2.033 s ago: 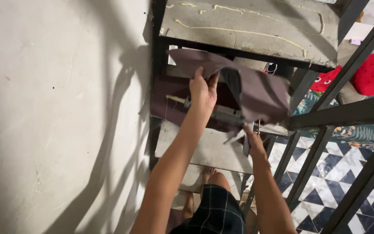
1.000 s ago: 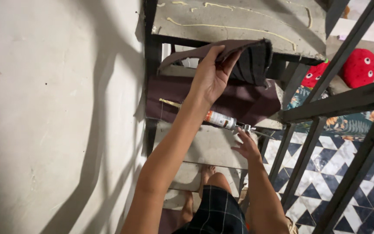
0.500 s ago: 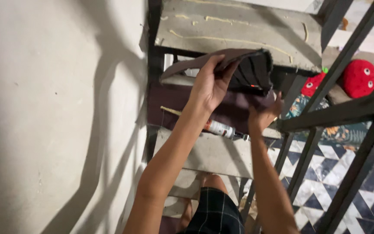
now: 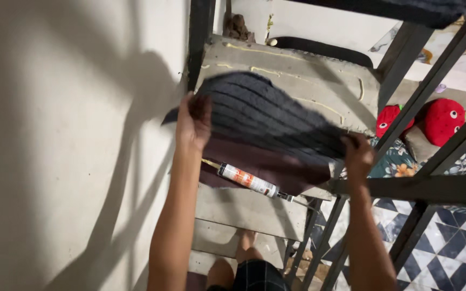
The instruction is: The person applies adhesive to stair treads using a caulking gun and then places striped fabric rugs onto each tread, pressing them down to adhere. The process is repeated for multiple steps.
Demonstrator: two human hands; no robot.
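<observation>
- Item: dark grey ribbed mat (image 4: pixel 265 116), which I see held spread in the air over a concrete stair step (image 4: pixel 297 70); its underside looks dark maroon where it shows beneath.
- Handling, as I judge it: soft and limp, sagging between the two grips; light enough for two hands; the ribbed face should give good purchase. Best taken at the two short edges, as now, so it stays flat.
- Left hand (image 4: pixel 192 121): closed on the mat's left edge, fingers curled over the top.
- Right hand (image 4: pixel 358 156): closed on the mat's right edge, near the railing.
- Step above: wavy beads of pale adhesive (image 4: pixel 276 53) laid along its surface, uncovered.
- Step below: a second maroon mat (image 4: pixel 276 170) lying flat, with a sealant cartridge in its gun (image 4: pixel 249 180) resting on it.
- Surround: plain wall (image 4: pixel 71 134) to the left; black metal railing (image 4: pixel 422 188) to the right; two red strawberry-shaped cushions (image 4: pixel 443 121) and a patterned tile floor (image 4: pixel 449 253) beyond it.
</observation>
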